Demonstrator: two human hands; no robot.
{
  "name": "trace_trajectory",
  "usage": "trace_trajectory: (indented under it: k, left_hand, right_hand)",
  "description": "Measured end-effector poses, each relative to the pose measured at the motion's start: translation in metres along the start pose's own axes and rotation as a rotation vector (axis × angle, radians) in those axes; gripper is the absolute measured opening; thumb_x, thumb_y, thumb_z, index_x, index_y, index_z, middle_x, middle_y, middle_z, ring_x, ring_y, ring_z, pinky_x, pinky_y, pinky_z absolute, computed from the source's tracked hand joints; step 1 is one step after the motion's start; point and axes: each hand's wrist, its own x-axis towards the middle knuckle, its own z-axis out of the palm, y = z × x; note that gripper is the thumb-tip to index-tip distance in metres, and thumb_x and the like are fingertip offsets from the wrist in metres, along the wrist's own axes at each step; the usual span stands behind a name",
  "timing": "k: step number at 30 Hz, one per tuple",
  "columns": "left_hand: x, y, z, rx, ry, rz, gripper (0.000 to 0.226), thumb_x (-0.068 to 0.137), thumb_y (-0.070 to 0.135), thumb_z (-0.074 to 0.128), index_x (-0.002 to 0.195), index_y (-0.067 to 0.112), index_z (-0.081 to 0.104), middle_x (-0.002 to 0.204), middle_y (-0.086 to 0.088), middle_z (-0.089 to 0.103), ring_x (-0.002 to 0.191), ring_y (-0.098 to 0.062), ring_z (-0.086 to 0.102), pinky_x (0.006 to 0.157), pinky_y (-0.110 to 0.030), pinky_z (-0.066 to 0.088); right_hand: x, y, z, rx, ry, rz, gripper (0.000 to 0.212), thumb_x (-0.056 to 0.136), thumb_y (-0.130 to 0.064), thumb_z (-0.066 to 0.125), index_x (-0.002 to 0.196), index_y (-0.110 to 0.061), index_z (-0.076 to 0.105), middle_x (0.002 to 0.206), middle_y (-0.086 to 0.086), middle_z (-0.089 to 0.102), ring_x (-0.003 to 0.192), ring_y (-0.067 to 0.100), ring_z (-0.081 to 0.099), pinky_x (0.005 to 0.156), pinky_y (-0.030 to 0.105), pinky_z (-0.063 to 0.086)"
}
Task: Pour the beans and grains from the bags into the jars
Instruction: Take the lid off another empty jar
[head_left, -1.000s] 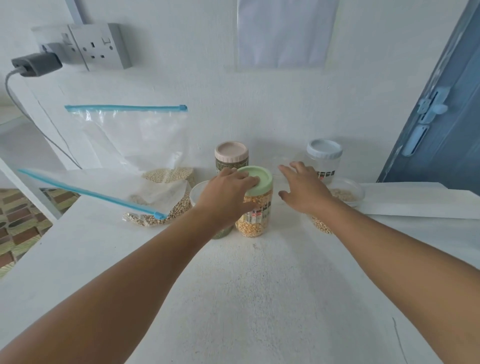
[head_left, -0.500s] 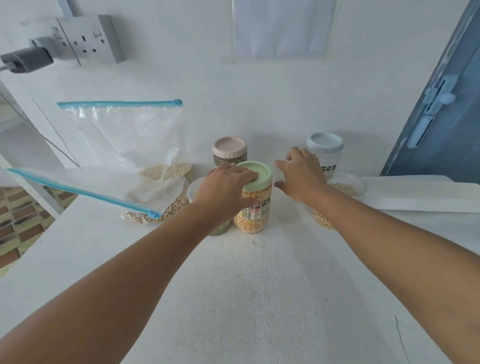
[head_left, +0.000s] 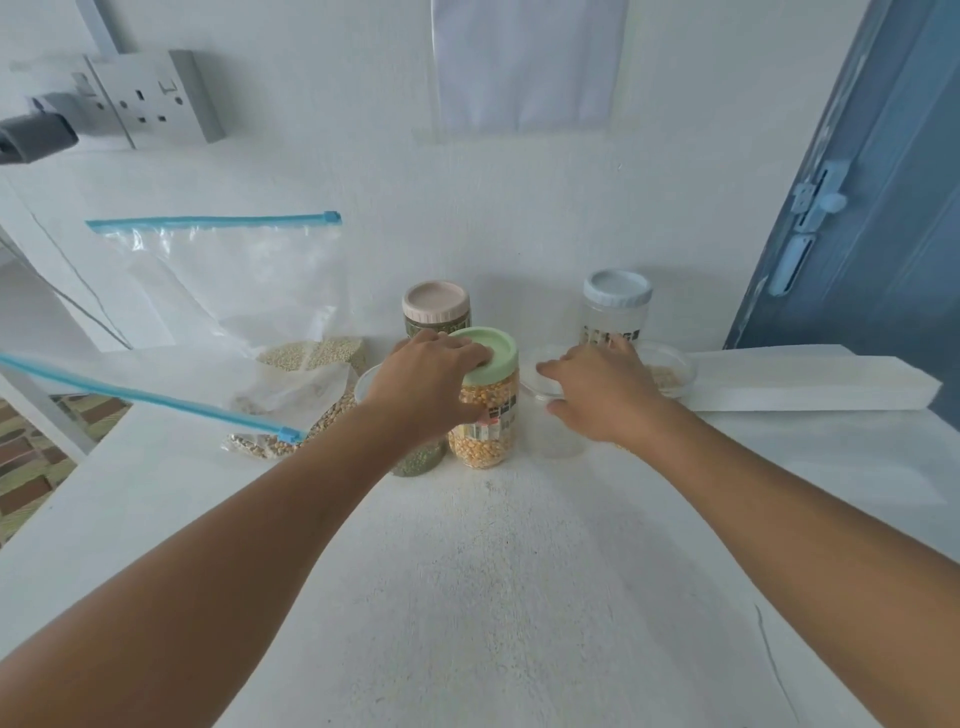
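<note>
A jar of yellow corn with a green lid stands mid-table. My left hand grips it from the left, fingers curled over the lid and thumb on its side. Just to its right is a clear, lidless, empty jar; my right hand holds it near the rim, fingers over the far edge and thumb on the near wall. Two clear zip bags with blue seals hold pale grains: one leans on the wall, the other lies in front of it.
Behind stand a pink-lidded jar of green beans and a blue-lidded empty jar. An open jar of green beans sits under my left wrist. An open container of grains and a white paper bag lie right. A blue door borders the right.
My right hand moved from behind the corn jar rightward and down onto the clear empty jar. My left hand stayed on the green lid.
</note>
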Motion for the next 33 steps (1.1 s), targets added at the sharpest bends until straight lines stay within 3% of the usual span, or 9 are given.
trace_trajectory:
  k: [4, 11, 15, 18, 23, 27, 31, 33]
  left_hand:
    - [0.002, 0.001, -0.001, 0.030, -0.013, 0.014, 0.068, 0.087, 0.048, 0.079, 0.146, 0.026, 0.055, 0.135, 0.004, 0.065, 0.124, -0.023, 0.054, 0.097, -0.034, 0.043]
    - [0.024, 0.002, 0.008, -0.053, -0.089, 0.042, 0.074, 0.089, 0.034, 0.080, 0.154, 0.019, 0.049, 0.154, -0.005, 0.054, 0.144, -0.032, 0.046, 0.116, -0.049, 0.040]
    - [0.058, 0.009, 0.013, -0.040, -0.084, 0.069, 0.069, 0.087, 0.028, 0.082, 0.149, 0.015, 0.054, 0.140, -0.007, 0.062, 0.127, -0.030, 0.053, 0.105, -0.042, 0.041]
    - [0.082, 0.016, 0.015, 0.030, -0.099, 0.073, 0.067, 0.088, 0.030, 0.082, 0.147, 0.017, 0.053, 0.136, -0.007, 0.061, 0.121, -0.031, 0.055, 0.100, -0.045, 0.046]
    - [0.111, 0.020, 0.023, 0.054, -0.139, 0.052, 0.061, 0.088, 0.027, 0.083, 0.140, 0.019, 0.052, 0.141, -0.014, 0.059, 0.139, -0.039, 0.049, 0.099, -0.060, 0.051]
    - [0.128, 0.026, 0.024, 0.079, -0.165, 0.045, 0.059, 0.091, 0.023, 0.080, 0.142, 0.016, 0.051, 0.144, -0.025, 0.052, 0.122, -0.042, 0.059, 0.098, -0.052, 0.052]
    - [0.133, 0.027, 0.025, 0.073, -0.177, 0.042, 0.061, 0.093, 0.020, 0.077, 0.146, 0.014, 0.047, 0.150, -0.026, 0.048, 0.139, -0.043, 0.048, 0.106, -0.053, 0.048]
    - [0.130, 0.024, 0.029, 0.072, -0.183, 0.056, 0.071, 0.093, 0.021, 0.077, 0.153, 0.014, 0.040, 0.160, -0.024, 0.038, 0.153, -0.043, 0.030, 0.116, -0.054, 0.041]
  right_hand:
    - [-0.028, 0.000, 0.000, 0.060, 0.013, 0.006, 0.046, 0.101, -0.046, 0.055, 0.146, -0.036, 0.051, 0.137, 0.002, 0.062, 0.127, 0.025, 0.057, 0.117, 0.054, 0.023]
    - [-0.063, 0.002, 0.000, 0.299, 0.015, -0.009, 0.056, 0.098, -0.040, 0.060, 0.152, -0.039, 0.047, 0.150, -0.005, 0.053, 0.134, 0.021, 0.051, 0.113, 0.042, 0.039]
    - [-0.070, -0.001, 0.000, 0.316, 0.012, -0.018, 0.058, 0.097, -0.041, 0.061, 0.153, -0.038, 0.047, 0.147, -0.007, 0.054, 0.130, 0.022, 0.052, 0.110, 0.040, 0.042]
    - [-0.069, 0.000, 0.001, 0.300, 0.021, -0.019, 0.059, 0.098, -0.042, 0.062, 0.154, -0.039, 0.045, 0.147, -0.005, 0.054, 0.129, 0.023, 0.053, 0.108, 0.040, 0.043]
    - [-0.068, 0.001, 0.004, 0.319, 0.029, -0.018, 0.059, 0.098, -0.044, 0.064, 0.153, -0.041, 0.045, 0.150, -0.006, 0.051, 0.131, 0.021, 0.051, 0.107, 0.039, 0.042]
    - [-0.066, 0.003, 0.006, 0.325, 0.032, -0.022, 0.060, 0.098, -0.045, 0.064, 0.154, -0.040, 0.044, 0.153, -0.006, 0.049, 0.133, 0.020, 0.050, 0.110, 0.039, 0.041]
    - [-0.067, 0.004, 0.006, 0.334, 0.042, -0.026, 0.060, 0.098, -0.045, 0.064, 0.154, -0.040, 0.044, 0.152, -0.006, 0.050, 0.133, 0.021, 0.050, 0.109, 0.040, 0.042]
    - [-0.067, 0.004, 0.007, 0.335, 0.052, -0.028, 0.060, 0.097, -0.045, 0.064, 0.154, -0.041, 0.045, 0.152, -0.006, 0.050, 0.133, 0.020, 0.050, 0.109, 0.039, 0.042]
